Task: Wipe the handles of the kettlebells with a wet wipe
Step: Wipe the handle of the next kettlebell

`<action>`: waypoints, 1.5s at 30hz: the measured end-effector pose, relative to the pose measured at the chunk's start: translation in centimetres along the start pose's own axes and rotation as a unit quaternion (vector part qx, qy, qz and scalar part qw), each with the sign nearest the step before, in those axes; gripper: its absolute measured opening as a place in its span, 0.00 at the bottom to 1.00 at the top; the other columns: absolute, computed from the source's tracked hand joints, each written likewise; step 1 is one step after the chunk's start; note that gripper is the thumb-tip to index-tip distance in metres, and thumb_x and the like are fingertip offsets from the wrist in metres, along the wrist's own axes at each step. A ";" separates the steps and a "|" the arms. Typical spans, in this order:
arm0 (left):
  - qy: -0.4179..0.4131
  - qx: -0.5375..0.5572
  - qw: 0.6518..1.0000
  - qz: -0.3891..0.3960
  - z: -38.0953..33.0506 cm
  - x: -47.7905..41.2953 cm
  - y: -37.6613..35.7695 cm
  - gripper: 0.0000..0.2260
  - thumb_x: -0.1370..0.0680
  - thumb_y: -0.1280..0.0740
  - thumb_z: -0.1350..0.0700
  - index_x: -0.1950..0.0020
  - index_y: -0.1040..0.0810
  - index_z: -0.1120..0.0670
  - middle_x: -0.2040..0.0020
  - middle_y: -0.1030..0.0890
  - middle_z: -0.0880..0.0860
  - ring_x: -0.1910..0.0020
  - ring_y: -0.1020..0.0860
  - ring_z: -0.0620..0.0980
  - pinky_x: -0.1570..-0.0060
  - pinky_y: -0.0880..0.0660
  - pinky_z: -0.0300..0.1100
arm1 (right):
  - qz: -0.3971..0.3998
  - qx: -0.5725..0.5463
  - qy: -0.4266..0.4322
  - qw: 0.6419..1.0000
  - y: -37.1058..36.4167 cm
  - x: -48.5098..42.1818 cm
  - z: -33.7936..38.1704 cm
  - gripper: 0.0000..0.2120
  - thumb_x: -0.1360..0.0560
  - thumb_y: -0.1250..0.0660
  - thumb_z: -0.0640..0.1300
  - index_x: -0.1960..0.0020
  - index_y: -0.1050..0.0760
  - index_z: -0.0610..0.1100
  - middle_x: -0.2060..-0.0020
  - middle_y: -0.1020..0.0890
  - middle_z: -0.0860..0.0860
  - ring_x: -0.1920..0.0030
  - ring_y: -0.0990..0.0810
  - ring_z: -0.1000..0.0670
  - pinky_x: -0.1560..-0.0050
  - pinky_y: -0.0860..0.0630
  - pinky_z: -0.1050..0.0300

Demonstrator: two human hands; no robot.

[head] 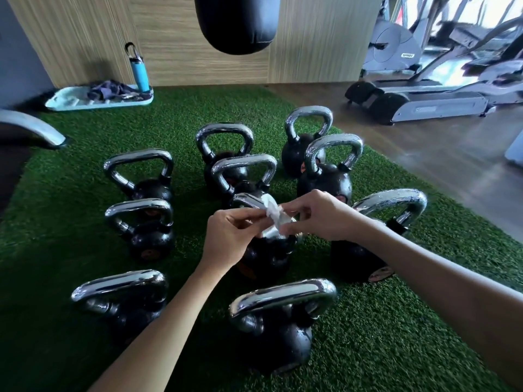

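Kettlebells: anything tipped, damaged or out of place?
Nothing stands out. All the kettlebells look upright on the turf. The left hand and right hand pinch a crumpled wet wipe above the middle one. A bunched cloth lies on the tray by the wall.

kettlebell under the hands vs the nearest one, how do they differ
The kettlebell under the hands has its handle mostly hidden behind the wipe, which the left hand and right hand pinch; the nearest kettlebell shows its whole handle, untouched. The first stands mid-group, the nearest one at the front. Both have black bodies and chrome handles.
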State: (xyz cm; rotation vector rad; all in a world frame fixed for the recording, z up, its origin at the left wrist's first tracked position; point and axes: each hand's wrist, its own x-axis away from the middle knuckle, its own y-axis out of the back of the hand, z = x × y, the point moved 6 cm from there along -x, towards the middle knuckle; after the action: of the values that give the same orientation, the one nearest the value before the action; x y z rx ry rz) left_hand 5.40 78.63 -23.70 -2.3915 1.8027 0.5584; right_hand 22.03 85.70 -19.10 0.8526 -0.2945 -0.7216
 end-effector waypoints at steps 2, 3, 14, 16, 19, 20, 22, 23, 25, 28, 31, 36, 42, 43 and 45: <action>0.014 0.009 1.000 0.011 -0.6 -0.5 0.3 0.11 0.30 0.21 0.54 0.49 0.12 0.53 0.62 0.13 0.47 0.67 0.17 0.44 0.63 0.24 0.34 | -0.023 -0.054 -0.022 0.998 0.1 -0.2 -0.4 0.07 0.27 0.24 0.51 0.50 0.13 0.52 0.76 0.24 0.60 0.77 0.35 0.59 0.74 0.39 0.67; 0.017 0.001 1.000 0.010 -0.7 -0.7 0.5 0.10 0.29 0.21 0.54 0.49 0.12 0.51 0.61 0.13 0.45 0.68 0.20 0.42 0.64 0.26 0.33 | -0.037 -0.072 -0.033 0.996 0.3 -0.2 -0.8 0.05 0.26 0.25 0.51 0.52 0.13 0.51 0.78 0.25 0.58 0.78 0.36 0.59 0.75 0.40 0.66; 0.256 -0.465 0.847 -0.038 -0.6 -4.6 -2.3 0.51 0.40 0.32 0.20 0.32 0.26 0.58 0.40 0.19 0.56 0.43 0.18 0.59 0.56 0.25 0.48 | -0.204 -0.086 -0.126 0.967 2.8 1.2 -5.7 0.06 0.29 0.22 0.50 0.53 0.13 0.52 0.73 0.20 0.60 0.78 0.32 0.61 0.74 0.36 0.67; 0.293 -0.452 0.842 -0.025 0.5 -4.9 -2.6 0.55 0.40 0.30 0.22 0.26 0.32 0.60 0.36 0.21 0.57 0.41 0.19 0.59 0.54 0.25 0.49 | -0.214 -0.093 -0.129 0.964 2.9 1.4 -6.0 0.05 0.29 0.22 0.49 0.54 0.13 0.53 0.74 0.19 0.60 0.76 0.31 0.60 0.73 0.34 0.64; 0.317 -0.426 0.847 -0.034 1.3 -4.7 -2.4 0.53 0.36 0.29 0.27 0.22 0.37 0.59 0.31 0.24 0.56 0.38 0.21 0.60 0.52 0.25 0.51 | -0.233 -0.098 -0.157 0.955 3.0 1.3 -6.9 0.05 0.29 0.22 0.51 0.54 0.13 0.55 0.65 0.14 0.56 0.68 0.24 0.56 0.67 0.29 0.61; 0.316 -0.423 0.848 -0.036 1.4 -4.6 -2.4 0.52 0.35 0.29 0.28 0.22 0.37 0.59 0.30 0.26 0.56 0.37 0.22 0.60 0.50 0.25 0.52 | -0.236 -0.099 -0.164 0.953 3.0 1.3 -7.2 0.05 0.30 0.22 0.52 0.54 0.14 0.54 0.64 0.14 0.55 0.66 0.23 0.56 0.66 0.29 0.61; 0.316 -0.412 0.854 -0.043 1.4 -4.2 -2.2 0.49 0.35 0.28 0.29 0.24 0.36 0.58 0.30 0.26 0.55 0.36 0.22 0.60 0.47 0.25 0.54 | -0.232 -0.109 -0.167 0.952 2.6 1.1 -7.6 0.06 0.30 0.22 0.53 0.54 0.14 0.54 0.63 0.14 0.55 0.66 0.23 0.55 0.66 0.29 0.60; 0.317 -0.403 0.857 -0.050 1.4 -4.0 -1.9 0.47 0.35 0.28 0.29 0.26 0.33 0.57 0.32 0.24 0.54 0.37 0.22 0.60 0.48 0.25 0.53 | -0.229 -0.115 -0.163 0.953 2.5 1.0 -7.6 0.06 0.30 0.22 0.53 0.54 0.14 0.54 0.64 0.14 0.55 0.66 0.23 0.55 0.66 0.29 0.60; 0.320 -0.382 0.865 -0.057 1.3 -3.4 -1.1 0.42 0.37 0.26 0.29 0.33 0.29 0.54 0.37 0.21 0.54 0.40 0.21 0.60 0.50 0.26 0.51 | -0.230 -0.121 -0.164 0.952 2.2 0.8 -7.6 0.07 0.30 0.22 0.53 0.54 0.14 0.54 0.65 0.15 0.56 0.67 0.25 0.56 0.67 0.30 0.60; 0.321 -0.353 0.878 -0.040 1.3 -2.6 0.1 0.44 0.36 0.25 0.31 0.27 0.32 0.51 0.33 0.22 0.54 0.36 0.23 0.59 0.46 0.27 0.49 | -0.223 -0.123 -0.167 0.952 1.7 0.0 -7.4 0.08 0.31 0.21 0.53 0.52 0.14 0.54 0.62 0.15 0.58 0.66 0.23 0.59 0.68 0.30 0.65; 0.308 -0.332 0.891 -0.033 1.3 -2.2 1.3 0.50 0.35 0.25 0.31 0.20 0.38 0.50 0.28 0.25 0.55 0.32 0.24 0.58 0.41 0.26 0.49 | -0.219 -0.142 -0.153 0.953 1.0 -1.7 -7.0 0.10 0.30 0.22 0.55 0.51 0.14 0.53 0.59 0.14 0.57 0.70 0.25 0.64 0.72 0.33 0.71; 0.296 -0.257 0.919 -0.030 2.2 -0.6 3.5 0.51 0.34 0.23 0.34 0.18 0.41 0.48 0.24 0.29 0.54 0.27 0.29 0.56 0.38 0.30 0.46 | -0.190 -0.215 -0.148 0.946 -1.3 -5.8 -6.4 0.13 0.29 0.22 0.51 0.46 0.15 0.51 0.58 0.16 0.52 0.69 0.25 0.61 0.69 0.31 0.66; 0.260 -0.144 0.955 -0.003 3.5 0.7 5.6 0.48 0.32 0.21 0.43 0.18 0.41 0.48 0.24 0.30 0.52 0.38 0.27 0.36 0.45 0.34 0.34 | -0.106 -0.192 -0.155 0.963 -5.5 -10.3 -4.9 0.09 0.28 0.23 0.47 0.48 0.14 0.50 0.60 0.15 0.53 0.66 0.23 0.55 0.71 0.27 0.67; 0.254 -0.137 0.957 0.006 3.8 0.6 5.8 0.49 0.32 0.21 0.43 0.18 0.42 0.48 0.23 0.31 0.51 0.45 0.28 0.29 0.48 0.33 0.31 | -0.099 -0.165 -0.148 0.970 -6.1 -11.0 -4.6 0.07 0.27 0.23 0.47 0.49 0.14 0.50 0.61 0.15 0.53 0.67 0.23 0.56 0.73 0.28 0.68; 0.245 -0.125 0.961 0.017 4.2 0.5 6.1 0.53 0.36 0.20 0.39 0.18 0.43 0.46 0.23 0.31 0.49 0.54 0.29 0.20 0.50 0.33 0.28 | -0.077 -0.096 -0.125 0.985 -7.2 -12.2 -3.9 0.06 0.27 0.24 0.50 0.51 0.13 0.51 0.60 0.13 0.52 0.67 0.21 0.55 0.67 0.23 0.63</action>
State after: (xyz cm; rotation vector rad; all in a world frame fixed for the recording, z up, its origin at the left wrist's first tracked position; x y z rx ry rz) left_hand -1.17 77.63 -26.89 -2.8742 2.0635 0.2117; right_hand 11.84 93.10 -26.62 0.6065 -0.3792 -0.9880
